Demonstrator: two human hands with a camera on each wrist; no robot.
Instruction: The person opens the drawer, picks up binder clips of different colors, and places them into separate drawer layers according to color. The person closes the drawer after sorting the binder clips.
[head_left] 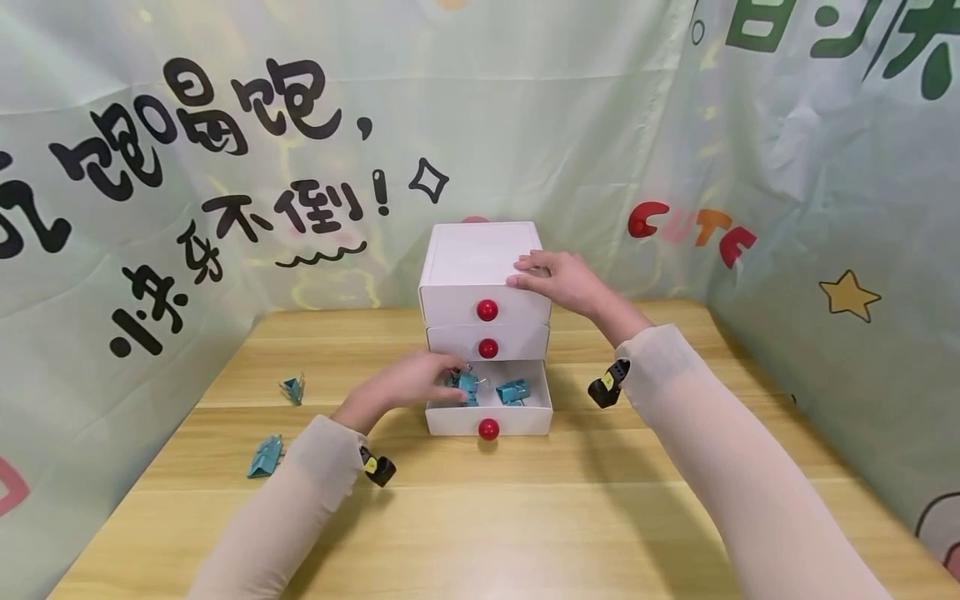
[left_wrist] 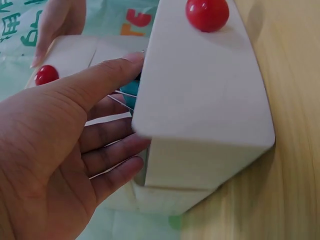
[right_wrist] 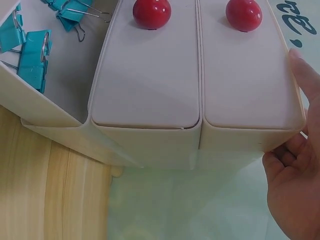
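A white cabinet with red knobs has its bottom drawer pulled out. Teal binder clips lie inside, one clip at the right and another clip at the left. My left hand reaches over the drawer's left side, thumb and fingers apart around the left clip. In the left wrist view, that clip's wire handles show between thumb and fingers; the drawer front hides the rest. My right hand rests on the cabinet's upper right edge with relaxed fingers. In the right wrist view, its thumb touches the front edge.
Two more teal binder clips lie on the wooden table at the left, a farther clip and a nearer clip beside my left sleeve. The middle drawer is pushed in. A printed cloth hangs behind and along the sides.
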